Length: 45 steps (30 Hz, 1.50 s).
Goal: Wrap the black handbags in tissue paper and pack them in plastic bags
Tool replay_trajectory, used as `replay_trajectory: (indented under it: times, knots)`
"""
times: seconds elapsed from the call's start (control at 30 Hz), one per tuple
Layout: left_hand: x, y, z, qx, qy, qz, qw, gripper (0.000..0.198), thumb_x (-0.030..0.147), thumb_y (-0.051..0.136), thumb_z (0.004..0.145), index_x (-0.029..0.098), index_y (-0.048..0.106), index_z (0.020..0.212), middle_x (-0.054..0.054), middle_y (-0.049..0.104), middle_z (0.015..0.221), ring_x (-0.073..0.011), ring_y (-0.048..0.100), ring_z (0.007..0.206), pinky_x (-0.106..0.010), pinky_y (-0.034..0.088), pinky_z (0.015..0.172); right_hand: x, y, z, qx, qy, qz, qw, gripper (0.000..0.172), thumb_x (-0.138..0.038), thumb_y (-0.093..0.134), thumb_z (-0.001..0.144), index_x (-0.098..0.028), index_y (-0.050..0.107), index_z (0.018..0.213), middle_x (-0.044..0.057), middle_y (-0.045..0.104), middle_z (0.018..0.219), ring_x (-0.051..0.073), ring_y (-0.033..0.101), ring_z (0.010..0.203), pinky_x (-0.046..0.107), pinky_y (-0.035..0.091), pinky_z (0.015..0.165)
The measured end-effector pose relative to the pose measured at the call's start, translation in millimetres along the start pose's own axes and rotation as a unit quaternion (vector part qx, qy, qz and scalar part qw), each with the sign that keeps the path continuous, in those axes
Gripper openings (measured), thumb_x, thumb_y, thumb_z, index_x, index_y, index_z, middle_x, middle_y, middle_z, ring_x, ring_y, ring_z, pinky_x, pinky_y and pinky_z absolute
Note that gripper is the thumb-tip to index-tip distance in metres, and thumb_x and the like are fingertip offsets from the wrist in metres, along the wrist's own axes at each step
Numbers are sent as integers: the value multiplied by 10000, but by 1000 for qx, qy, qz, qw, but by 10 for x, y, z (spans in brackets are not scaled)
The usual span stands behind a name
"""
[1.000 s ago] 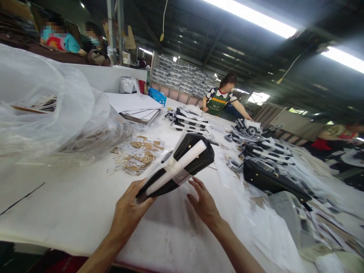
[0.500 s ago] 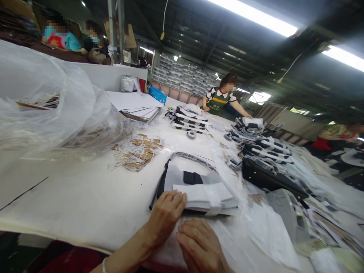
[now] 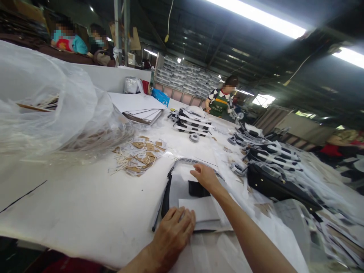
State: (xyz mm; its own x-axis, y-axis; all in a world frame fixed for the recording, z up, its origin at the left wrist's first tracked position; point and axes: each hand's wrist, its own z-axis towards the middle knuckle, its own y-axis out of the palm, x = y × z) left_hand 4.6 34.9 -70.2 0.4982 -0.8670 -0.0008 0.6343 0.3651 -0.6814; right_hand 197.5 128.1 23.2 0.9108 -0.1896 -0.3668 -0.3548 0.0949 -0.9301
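Observation:
A black bag wrapped in white paper (image 3: 182, 187) lies flat on the white table (image 3: 85, 204) in front of me. My left hand (image 3: 173, 233) rests palm down on its near end, fingers spread on a white paper sheet (image 3: 200, 210). My right hand (image 3: 205, 176) reaches further out and lies on the bag's far part, above a black patch (image 3: 197, 189), fingers stretched out. Neither hand grips anything.
A heap of brown tags with strings (image 3: 139, 155) lies to the left, beside a big clear plastic bag (image 3: 51, 110). Stacked wrapped bags (image 3: 192, 123), a black bag (image 3: 278, 185) and loose paper crowd the right. A person in a green apron (image 3: 222, 100) stands at the far end.
The bag, held up rolled a second ago, now lies flat on the table. My right hand has moved from the near edge out to the bag's far part.

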Motion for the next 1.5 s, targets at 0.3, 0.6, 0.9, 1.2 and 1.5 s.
replay_trajectory:
  times: [0.3,0.6,0.9,1.2,1.5]
  knots:
    - [-39,66,103,-14,8,-6,1000,321,173,415,960,103,546,1244,-105,645,1074,-222,588,1018,-364,446,871,131,454,531,-106,64,-37,992,687,-266,839,521,-159,578,1147,114,676,1069,270,633,995,317,470,775]
    - [-24,131,133,3,7,-27,1000,332,119,356,965,104,576,1214,-88,649,1058,-220,588,1000,-362,461,857,219,475,534,-107,96,15,990,349,-187,767,552,-195,641,877,-8,659,773,155,601,727,227,412,592]
    - [-49,56,166,5,13,-29,999,303,120,390,961,108,562,1211,-93,645,1054,-214,598,992,-351,484,844,180,468,450,-42,96,148,983,129,-158,646,677,-184,527,636,-34,566,577,114,548,598,217,404,561]
    - [-120,66,142,3,15,-39,999,296,115,404,959,108,542,1220,-90,656,1020,-211,612,968,-357,488,847,64,-55,13,8,41,400,916,348,-377,712,687,-211,458,856,-34,624,679,169,670,698,295,519,700]
    - [-115,-15,116,-30,-45,-54,997,528,78,403,882,72,351,1408,-122,659,1107,-223,619,949,-363,479,884,128,-34,-946,47,-103,303,946,431,-245,675,806,-226,553,1219,-5,716,813,172,689,780,308,536,780]
